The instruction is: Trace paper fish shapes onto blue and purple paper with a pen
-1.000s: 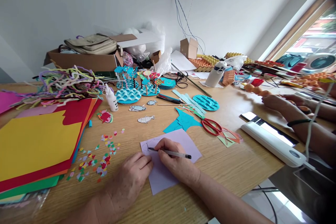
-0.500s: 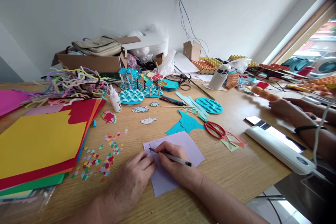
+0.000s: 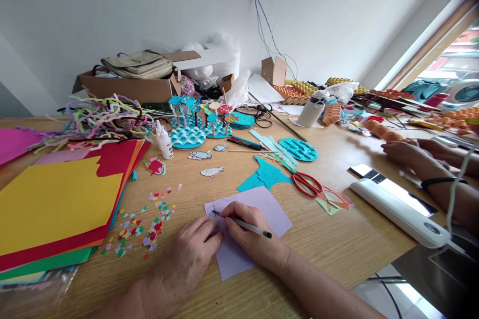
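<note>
A sheet of purple paper [image 3: 269, 205] lies on the wooden table in front of me. My right hand [image 3: 252, 232] grips a black-capped pen [image 3: 249, 226], its tip touching the paper near the left corner, where thin drawn lines show. My left hand [image 3: 190, 246] rests flat at the sheet's left edge, fingers extended and holding nothing. Beyond the sheet lie blue paper scraps [image 3: 264, 175] and red-handled scissors [image 3: 307, 184]. Fish cutouts sit farther off: a plain white one [image 3: 212, 171], a striped one [image 3: 200, 155] and a red one [image 3: 154, 166].
Coloured paper sheets [image 3: 60, 204] are stacked at left, beside scattered confetti [image 3: 153, 224]. A white glue bottle [image 3: 163, 142] stands near tangled pipe cleaners [image 3: 108, 119]. At right, another person's hands [image 3: 407, 157] work beyond a white elongated device [image 3: 400, 214]. Blue fish models [image 3: 217, 127] stand behind.
The pen has shifted very slightly, and the drawn line by its tip looks a little longer. My left hand stays in place. The other person's hands have moved a little.
</note>
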Motion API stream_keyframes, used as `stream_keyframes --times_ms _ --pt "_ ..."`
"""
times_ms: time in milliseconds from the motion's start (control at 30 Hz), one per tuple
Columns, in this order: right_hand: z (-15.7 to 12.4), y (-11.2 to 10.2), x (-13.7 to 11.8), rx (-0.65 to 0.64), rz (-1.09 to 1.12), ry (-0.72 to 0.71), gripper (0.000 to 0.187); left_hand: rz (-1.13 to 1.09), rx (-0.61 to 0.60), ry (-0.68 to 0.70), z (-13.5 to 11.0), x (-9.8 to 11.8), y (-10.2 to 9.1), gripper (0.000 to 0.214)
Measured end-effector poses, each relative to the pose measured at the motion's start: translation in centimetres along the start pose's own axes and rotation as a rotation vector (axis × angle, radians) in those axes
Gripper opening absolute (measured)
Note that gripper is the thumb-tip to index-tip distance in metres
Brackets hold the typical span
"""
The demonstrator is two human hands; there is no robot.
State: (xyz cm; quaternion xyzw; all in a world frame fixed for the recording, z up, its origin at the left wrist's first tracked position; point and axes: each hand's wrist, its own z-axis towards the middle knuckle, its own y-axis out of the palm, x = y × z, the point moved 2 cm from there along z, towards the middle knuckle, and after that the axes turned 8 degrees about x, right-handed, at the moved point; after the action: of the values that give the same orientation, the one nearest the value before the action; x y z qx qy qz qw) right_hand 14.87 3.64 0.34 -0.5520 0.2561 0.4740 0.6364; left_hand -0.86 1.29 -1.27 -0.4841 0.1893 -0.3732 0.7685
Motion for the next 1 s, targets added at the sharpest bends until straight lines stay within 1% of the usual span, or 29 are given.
stream_keyframes --times_ms 100,233,500,700,867,1000 --pt "0.00 0.00 0.02 -0.003 -0.002 -0.004 0.016 -0.004 -0.027 -0.004 -0.06 0.06 -0.09 0.037" --pt "0.00 0.04 0.19 0.013 -0.011 -0.001 0.017 0.002 -0.018 -0.006 -0.26 0.00 0.07 0.039" --pt "0.02 0.07 0.07 0.004 -0.011 0.001 0.017 0.001 -0.018 -0.010 -0.56 -0.19 0.51 0.042" --pt "0.01 0.05 0.09 0.002 -0.001 0.008 0.017 0.010 -0.024 -0.015 -0.33 -0.01 0.29 0.038" --pt "0.11 0.01 -0.02 0.002 -0.008 0.005 0.017 0.006 -0.026 -0.017 -0.30 -0.09 0.25 0.041" --pt "0.08 0.04 -0.04 0.008 -0.008 0.009 0.017 0.008 -0.037 -0.003 -0.37 -0.10 0.26 0.038"
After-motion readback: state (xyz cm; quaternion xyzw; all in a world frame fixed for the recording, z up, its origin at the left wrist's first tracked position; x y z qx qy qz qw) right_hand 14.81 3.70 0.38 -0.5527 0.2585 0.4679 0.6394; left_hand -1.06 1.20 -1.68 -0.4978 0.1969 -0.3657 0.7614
